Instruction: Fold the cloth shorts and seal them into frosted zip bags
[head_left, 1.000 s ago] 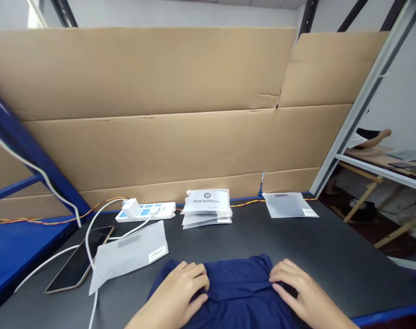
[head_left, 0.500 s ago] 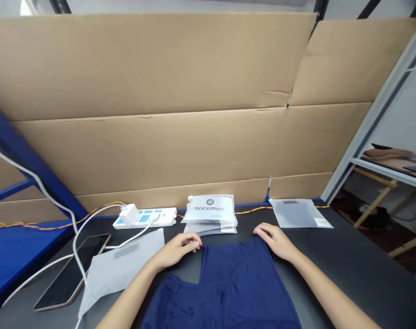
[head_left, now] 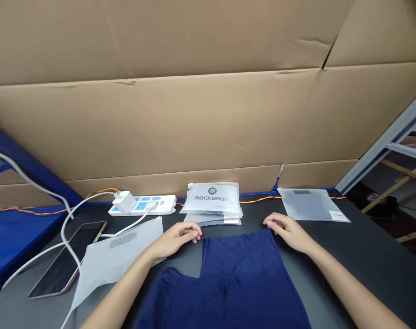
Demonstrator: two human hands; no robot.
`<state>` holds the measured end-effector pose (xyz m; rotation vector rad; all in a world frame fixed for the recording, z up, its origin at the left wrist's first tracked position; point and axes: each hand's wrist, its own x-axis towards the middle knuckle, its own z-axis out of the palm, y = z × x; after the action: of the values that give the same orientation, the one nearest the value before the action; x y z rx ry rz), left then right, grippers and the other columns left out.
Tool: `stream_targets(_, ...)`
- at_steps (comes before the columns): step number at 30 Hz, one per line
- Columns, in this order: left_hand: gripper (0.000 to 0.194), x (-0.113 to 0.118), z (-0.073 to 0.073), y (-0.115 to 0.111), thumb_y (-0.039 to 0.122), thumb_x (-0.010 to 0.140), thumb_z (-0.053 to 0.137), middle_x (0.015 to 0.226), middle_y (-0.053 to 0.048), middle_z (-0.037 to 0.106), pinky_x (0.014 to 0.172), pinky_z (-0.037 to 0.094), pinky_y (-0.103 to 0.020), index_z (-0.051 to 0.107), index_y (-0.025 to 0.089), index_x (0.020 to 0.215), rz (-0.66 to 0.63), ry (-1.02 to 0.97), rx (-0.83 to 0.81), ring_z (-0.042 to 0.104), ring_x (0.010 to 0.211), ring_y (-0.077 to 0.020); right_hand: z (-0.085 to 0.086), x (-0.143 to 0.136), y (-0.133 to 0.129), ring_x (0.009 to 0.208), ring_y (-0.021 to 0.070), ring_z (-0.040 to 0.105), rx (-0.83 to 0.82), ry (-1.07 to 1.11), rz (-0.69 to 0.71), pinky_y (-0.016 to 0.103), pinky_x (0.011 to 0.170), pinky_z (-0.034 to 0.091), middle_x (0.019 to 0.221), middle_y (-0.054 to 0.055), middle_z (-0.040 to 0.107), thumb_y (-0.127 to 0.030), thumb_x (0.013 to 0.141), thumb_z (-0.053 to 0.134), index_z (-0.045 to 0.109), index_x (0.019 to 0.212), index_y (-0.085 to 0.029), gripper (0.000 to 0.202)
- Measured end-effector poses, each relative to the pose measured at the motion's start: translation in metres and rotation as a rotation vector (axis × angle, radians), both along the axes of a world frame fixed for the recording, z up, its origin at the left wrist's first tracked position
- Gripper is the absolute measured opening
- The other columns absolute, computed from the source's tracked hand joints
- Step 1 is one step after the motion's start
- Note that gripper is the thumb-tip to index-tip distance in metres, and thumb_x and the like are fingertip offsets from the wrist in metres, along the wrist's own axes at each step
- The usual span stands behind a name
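We are seeing one navy garment (head_left: 238,278) lying flat at 6 o'clock on the counter (head_left: 361,256), our left hand (head_left: 175,237) pinching its far-left corner and our right hand (head_left: 288,230) its far-right corner. One bag stack (head_left: 213,203) is sitting at 12 o'clock, two single bags (head_left: 115,256) (head_left: 312,204) flanking.

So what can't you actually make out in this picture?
- Navy garment: near part cut off by the head view's bottom edge.
- Small print under the logo on the stacked bags: too small.
- Label on the frosted bag: too small, and the left hand covers a corner.
- Right hand: fingertips curled, grip unclear.
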<state>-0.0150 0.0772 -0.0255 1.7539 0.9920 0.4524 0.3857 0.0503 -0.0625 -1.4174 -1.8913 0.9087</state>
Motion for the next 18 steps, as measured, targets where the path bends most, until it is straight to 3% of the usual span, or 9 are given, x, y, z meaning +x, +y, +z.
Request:
stream_targets(5, 0.032, 0.004, 0.004, -0.002, 0.045, 0.096, 0.05, 0.092, -0.004, 0.069, 0.086, 0.05, -0.032, 0.068, 0.019, 0.096, 0.007, 0.058, 0.056, 0.064, 0.086, -0.0191, 0.003, 0.0, -0.001, 0.066, 0.0156, 0.054, 0.008, -0.028, 0.007, 0.028, 0.061, 0.044, 0.089, 0.002, 0.067, -0.05, 0.098, 0.045, 0.069, 0.097, -0.022, 0.036)
stream_targets(8, 0.036, 0.012, 0.003, -0.009, 0.048, 0.097, 0.047, 0.087, -0.002, 0.068, 0.076, 0.049, -0.029, 0.068, 0.019, 0.096, 0.038, 0.132, 0.132, 0.062, 0.079, -0.0181, 0.009, 0.002, -0.004, 0.069, 0.0158, 0.055, 0.012, -0.052, 0.061, 0.028, 0.063, 0.046, 0.09, 0.002, 0.066, -0.047, 0.096, 0.049, 0.071, 0.098, -0.024, 0.032)
stream_targets(13, 0.019, 0.03, -0.001, -0.021, 0.041, 0.086, 0.067, 0.081, 0.002, 0.061, 0.068, 0.042, -0.025, 0.068, 0.023, 0.09, 0.077, 0.236, 0.321, 0.054, 0.069, -0.0158, 0.016, -0.003, -0.009, 0.072, 0.0159, 0.059, 0.054, -0.094, 0.149, 0.028, 0.069, 0.049, 0.085, 0.001, 0.063, -0.032, 0.087, 0.062, 0.072, 0.089, -0.023, 0.014)
stream_targets(15, 0.013, 0.035, 0.003, -0.02, 0.035, 0.086, 0.065, 0.084, 0.002, 0.061, 0.066, 0.042, -0.025, 0.066, 0.022, 0.088, 0.082, 0.248, 0.381, 0.054, 0.067, -0.015, 0.02, -0.01, -0.008, 0.07, 0.0154, 0.058, 0.116, -0.101, 0.11, 0.029, 0.068, 0.049, 0.086, 0.002, 0.062, -0.027, 0.087, 0.059, 0.069, 0.087, -0.022, 0.012)
stream_targets(18, 0.012, 0.035, 0.022, -0.024, 0.031, 0.091, 0.058, 0.088, -0.001, 0.062, 0.07, 0.046, -0.027, 0.064, 0.021, 0.091, 0.086, 0.233, 0.461, 0.057, 0.072, -0.0165, 0.035, -0.019, -0.013, 0.074, 0.0169, 0.058, 0.233, -0.098, 0.032, 0.03, 0.068, 0.048, 0.093, 0.004, 0.06, -0.026, 0.091, 0.051, 0.063, 0.09, -0.021, 0.013)
